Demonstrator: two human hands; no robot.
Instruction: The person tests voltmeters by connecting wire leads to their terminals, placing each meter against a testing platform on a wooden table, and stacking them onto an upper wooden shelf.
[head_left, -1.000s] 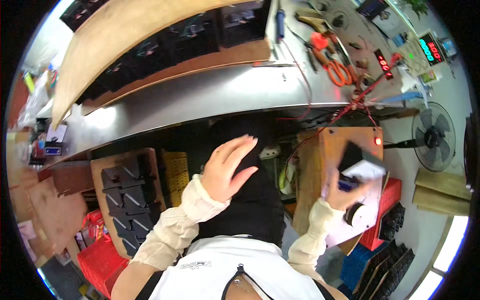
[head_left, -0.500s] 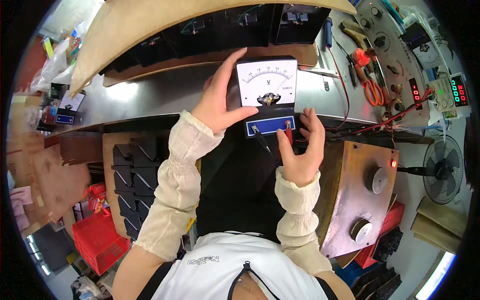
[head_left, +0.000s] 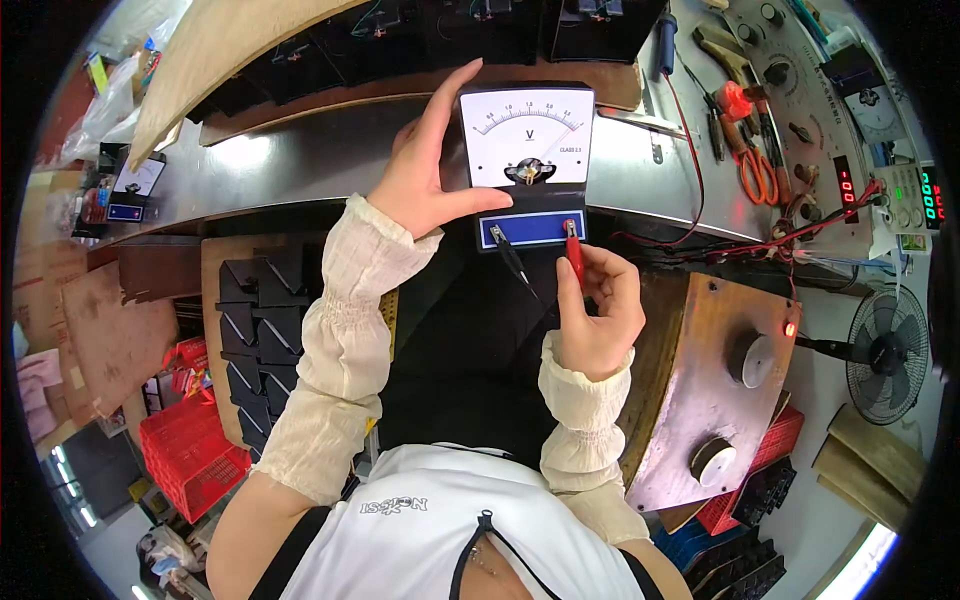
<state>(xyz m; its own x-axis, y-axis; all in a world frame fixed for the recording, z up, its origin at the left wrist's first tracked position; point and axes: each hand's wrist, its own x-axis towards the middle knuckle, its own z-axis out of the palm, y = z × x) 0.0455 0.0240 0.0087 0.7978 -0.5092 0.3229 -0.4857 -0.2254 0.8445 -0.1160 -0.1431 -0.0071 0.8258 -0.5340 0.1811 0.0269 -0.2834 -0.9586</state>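
Observation:
A black analog panel voltmeter (head_left: 530, 125) with a white dial and a blue terminal strip (head_left: 540, 229) is held upright at the bench's front edge. My left hand (head_left: 415, 180) grips its left side, thumb across the front and the other fingers along the side. On the left terminal sits a black alligator clip (head_left: 511, 258). A red alligator clip (head_left: 574, 250) is on the right terminal, and my right hand (head_left: 605, 310) pinches it between thumb and fingers. The needle leans toward the right end of the scale.
Black meter housings (head_left: 475, 35) stand on a wooden board behind. Right are orange-handled scissors (head_left: 757, 178), a control panel (head_left: 800, 110) with a red readout, and a metal box (head_left: 715, 385) with two knobs. Left, more black housings (head_left: 258, 340) lie on a board beside a red crate (head_left: 190, 455).
My right hand's fingers have closed on the red clip, having been spread beside the meter. The meter has tipped slightly, and my left hand still holds it. The whole view has shifted a little.

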